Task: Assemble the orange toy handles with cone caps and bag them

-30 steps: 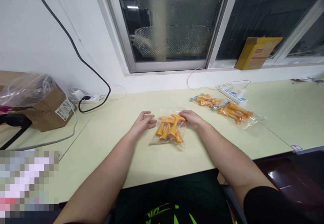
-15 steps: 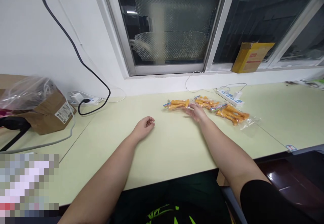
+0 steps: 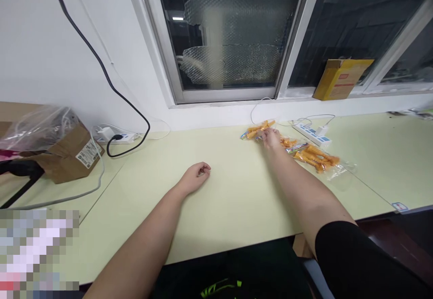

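Orange items in clear plastic packets lie toward the back of the pale table (image 3: 230, 200). My right hand (image 3: 271, 139) is at the leftmost packet (image 3: 256, 131), fingers closed on its right part. Partly behind that hand lies a second packet (image 3: 288, 142). A third packet (image 3: 313, 156), with a loose clear end, rests further right. My left hand (image 3: 196, 177) lies on the table with its fingers curled in, touching no packet, and nothing shows in it.
At the left stands an open cardboard box (image 3: 72, 154) with plastic inside. A power strip (image 3: 123, 138) with a black cable is beside it; another power strip (image 3: 311, 134) sits behind the packets. A yellow box (image 3: 341, 80) stands on the windowsill.
My right hand has moved back and slightly right, and the leftmost packet has shifted right and turned at an angle. My left hand keeps its curled pose. The view has shifted slightly.
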### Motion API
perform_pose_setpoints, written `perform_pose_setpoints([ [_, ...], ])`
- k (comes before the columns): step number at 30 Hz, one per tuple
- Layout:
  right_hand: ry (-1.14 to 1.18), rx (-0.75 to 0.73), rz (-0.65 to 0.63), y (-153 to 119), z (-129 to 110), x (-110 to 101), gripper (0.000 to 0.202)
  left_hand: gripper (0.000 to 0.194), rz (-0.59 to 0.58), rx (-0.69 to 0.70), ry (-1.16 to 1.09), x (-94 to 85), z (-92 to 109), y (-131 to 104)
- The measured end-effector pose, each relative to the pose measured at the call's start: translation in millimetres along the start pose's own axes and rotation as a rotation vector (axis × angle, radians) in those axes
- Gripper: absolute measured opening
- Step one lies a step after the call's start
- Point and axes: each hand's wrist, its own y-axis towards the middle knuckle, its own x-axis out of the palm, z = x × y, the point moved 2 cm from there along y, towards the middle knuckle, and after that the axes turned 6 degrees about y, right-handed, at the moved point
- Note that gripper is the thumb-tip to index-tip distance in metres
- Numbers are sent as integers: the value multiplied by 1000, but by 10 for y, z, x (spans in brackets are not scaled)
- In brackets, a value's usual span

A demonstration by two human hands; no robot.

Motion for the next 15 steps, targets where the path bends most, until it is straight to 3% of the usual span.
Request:
perform_pose_setpoints([
  [4, -131, 75, 123, 22, -88, -97, 30, 24, 1, 18, 2, 12, -20, 7],
  [8, -237, 185, 94, -167, -178, -182, 24, 24, 3, 30, 26, 31, -40, 12],
  [15, -307, 393, -117, -1050, -264, -531, 13, 26, -15, 95, 213, 49, 66, -97],
])
